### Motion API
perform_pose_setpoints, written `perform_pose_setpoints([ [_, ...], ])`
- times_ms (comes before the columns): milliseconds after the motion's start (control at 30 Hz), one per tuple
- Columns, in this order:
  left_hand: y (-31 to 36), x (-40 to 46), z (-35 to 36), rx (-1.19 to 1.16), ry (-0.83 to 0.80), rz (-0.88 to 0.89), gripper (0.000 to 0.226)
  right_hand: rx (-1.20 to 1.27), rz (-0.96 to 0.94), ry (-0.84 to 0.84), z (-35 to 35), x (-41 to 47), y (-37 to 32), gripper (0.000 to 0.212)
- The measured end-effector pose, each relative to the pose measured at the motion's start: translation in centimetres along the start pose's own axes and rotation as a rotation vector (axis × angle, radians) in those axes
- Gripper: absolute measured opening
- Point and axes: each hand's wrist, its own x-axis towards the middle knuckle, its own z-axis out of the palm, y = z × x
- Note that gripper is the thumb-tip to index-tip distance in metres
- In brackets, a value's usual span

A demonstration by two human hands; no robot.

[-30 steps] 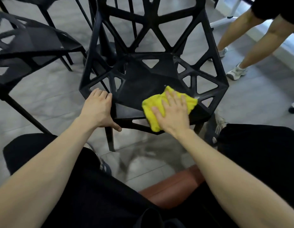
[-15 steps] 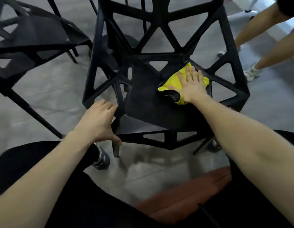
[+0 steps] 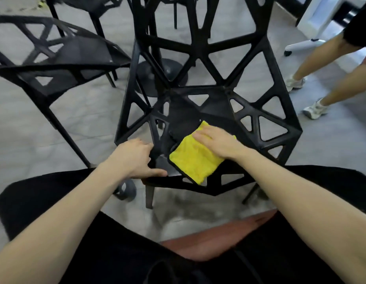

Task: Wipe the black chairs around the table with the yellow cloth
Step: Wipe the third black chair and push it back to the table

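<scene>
A person seated before a black chair [image 3: 208, 111] presses a yellow cloth [image 3: 193, 158] flat against its seat, the right hand [image 3: 217, 142] laid over the cloth's far edge with fingers straight and spread rather than curled. The left hand [image 3: 135, 158] steadies the chair at about nine o'clock from the cloth, fingers bent over the seat's left rim and thumb lying along the front edge. The cloth is a thick, plush square with a dark backing showing along its border; it looks soft and light, likely to bunch or slide unless held down by a flat palm, so pressing from the top is the sensible hold. Its near corner hangs slightly past the front of the seat, toward six o'clock. The chair is a rigid lattice of triangular openings, matte and angular; it appears stiff and fairly light, prone to shifting under a push, which would explain the bracing hand on its frame. A second black chair [image 3: 61, 58] stands at ten o'clock, its seat facing the viewer's left. Another person's legs and pale shoes [image 3: 314, 108] are at two o'clock, well apart from the work.
</scene>
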Motion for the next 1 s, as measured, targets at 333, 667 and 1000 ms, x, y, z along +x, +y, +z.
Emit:
perform_pose_setpoints([
  [333,6.8,4.0,-2.6,-0.489,0.222,-0.020,0.031,-0.032,0.451,-0.004,-3.5,-0.7,3.1,0.041],
  [667,4.7,12.3,-11.2,-0.337,0.001,0.225,0.023,0.414,-0.031,0.163,-12.0,-1.7,-4.7,0.044],
  [1000,-7.0,13.3,-21.8,-0.772,0.129,0.111,0.041,0.428,-0.034,0.399,-18.2,7.4,-9.5,0.020],
])
